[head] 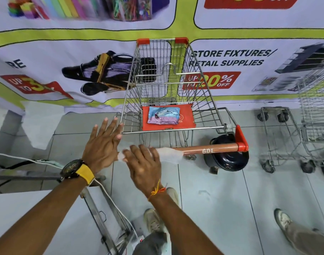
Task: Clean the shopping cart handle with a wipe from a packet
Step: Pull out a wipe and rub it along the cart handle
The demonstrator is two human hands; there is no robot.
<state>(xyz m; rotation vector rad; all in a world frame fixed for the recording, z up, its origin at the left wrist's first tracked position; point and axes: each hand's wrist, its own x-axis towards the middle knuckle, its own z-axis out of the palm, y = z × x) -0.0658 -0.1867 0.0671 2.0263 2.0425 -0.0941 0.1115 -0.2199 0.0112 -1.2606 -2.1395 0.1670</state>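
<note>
The shopping cart (pixel 208 92) stands in front of me against a banner wall. Its orange handle (pixel 212 149) runs across at hand height. A white wipe (pixel 169 153) is draped over the handle's left half. My right hand (pixel 144 163) lies on the wipe and handle, fingers curved over it, thumb at the wipe's left end. My left hand (pixel 102 144) hovers just left of it with fingers spread, holding nothing. The blue and pink wipe packet (pixel 163 115) lies on the cart's orange seat flap (pixel 187 118).
A second wire cart (pixel 314 107) and a low trolley frame (pixel 275 137) stand at the right. A black pot (pixel 229 160) sits on the tiled floor under the handle. A white cable (pixel 28 159) and metal stand (pixel 102 218) are at left. Another person's shoe (pixel 284 219) is lower right.
</note>
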